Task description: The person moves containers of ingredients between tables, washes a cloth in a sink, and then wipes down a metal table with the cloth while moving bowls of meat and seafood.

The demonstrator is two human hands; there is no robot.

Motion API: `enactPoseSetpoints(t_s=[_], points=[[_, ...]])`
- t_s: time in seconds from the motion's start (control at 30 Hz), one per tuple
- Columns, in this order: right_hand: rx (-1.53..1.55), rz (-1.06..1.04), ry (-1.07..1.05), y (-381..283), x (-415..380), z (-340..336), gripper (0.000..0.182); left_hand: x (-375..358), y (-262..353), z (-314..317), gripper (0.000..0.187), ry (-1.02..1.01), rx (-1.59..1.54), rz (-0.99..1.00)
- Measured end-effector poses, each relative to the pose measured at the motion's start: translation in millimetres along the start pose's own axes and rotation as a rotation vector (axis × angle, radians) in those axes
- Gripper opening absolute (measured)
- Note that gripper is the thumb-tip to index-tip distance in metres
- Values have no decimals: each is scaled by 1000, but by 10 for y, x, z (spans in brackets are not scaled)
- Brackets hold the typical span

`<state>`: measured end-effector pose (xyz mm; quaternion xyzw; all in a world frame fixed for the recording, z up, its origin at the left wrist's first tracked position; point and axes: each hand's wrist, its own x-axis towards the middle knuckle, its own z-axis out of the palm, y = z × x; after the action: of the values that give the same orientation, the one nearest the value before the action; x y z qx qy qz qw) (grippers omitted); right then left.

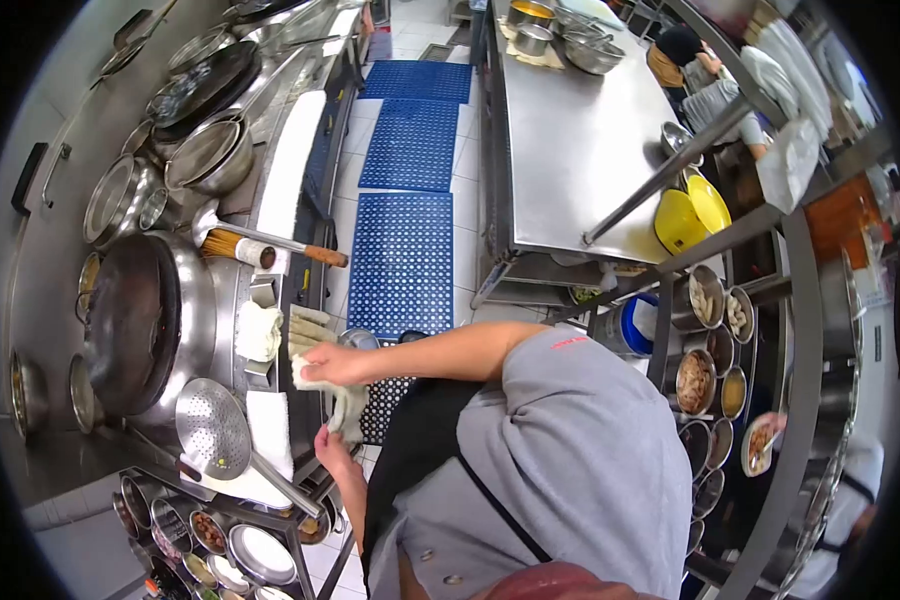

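Sleeve (580, 385) (red lettering (572, 342)); handheld cloth (348, 408)

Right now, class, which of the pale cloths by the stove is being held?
The cloth gripped by the right hand, hanging down to the left hand; the other cloths lie on the counter.

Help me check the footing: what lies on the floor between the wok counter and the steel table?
Blue perforated mats lie there over white floor tiles, as the head view shows.
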<state>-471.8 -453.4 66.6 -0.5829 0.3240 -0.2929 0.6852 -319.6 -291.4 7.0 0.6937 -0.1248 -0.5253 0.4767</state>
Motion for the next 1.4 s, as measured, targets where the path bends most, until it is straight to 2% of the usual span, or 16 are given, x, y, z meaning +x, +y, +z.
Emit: enactPoseSetpoints(t_s=[0.07, 0.17, 0.2, 0.27, 0.4, 0.43, 0.47, 0.5, 0.63, 0.8, 0.97, 1.07, 1.17, 1.2, 1.27, 1.4], points=[[-210, 0, -12, -79, -27, 147, 26, -28, 37, 88, 33, 33, -12, 25], [-44, -14, -295, 36, -7, 559, 28, -353, 478, 435, 32, -211, -565, -24], [203, 302, -369, -412, -194, 583, 23, -414, 551, 535, 34, -261, -772, -31], [372, 437, -353, -824, -336, 587, 34, -280, 507, 629, 31, -400, -829, 26], [251, -93, -148, -139, 54, 662, 19, 47, 382, 489, 25, -592, -958, 206], [211, -100, -62, -35, 86, 717, 15, -138, 495, 558, 26, -484, -960, 152], [-89, -275, 86, -132, -10, 721, 11, -316, 607, 684, 28, -366, -971, 101], [-277, -445, 115, 3, 68, 718, 10, -284, 574, 673, 32, -419, -1032, 90], [-866, -708, -123, 19, -190, 635, 12, -380, 514, 541, 42, -429, -1099, 36], [-1376, -928, -383, -53, -470, 550, 19, -257, 296, 405, 45, -138, -881, -3], [-895, -614, -598, -102, -415, 568, 22, -260, 139, 300, 38, 106, -638, 131], [-216, 55, -644, 147, -190, 442, 22, -307, 31, 127, 38, 4, -651, 136], [-136, 126, -393, 359, -242, 382, 31, -529, 222, 29, 34, -262, -897, -1], [-98, 140, -336, 353, -272, 370, 33, -546, 224, 9, 36, -317, -839, 54], [-30, 337, -451, 319, -276, 291, 34, -574, 206, -13, 43, -423, -722, 165], [180, 462, -479, 98, -229, 275, 27, -413, 64, -141, 42, -301, -658, 130]])
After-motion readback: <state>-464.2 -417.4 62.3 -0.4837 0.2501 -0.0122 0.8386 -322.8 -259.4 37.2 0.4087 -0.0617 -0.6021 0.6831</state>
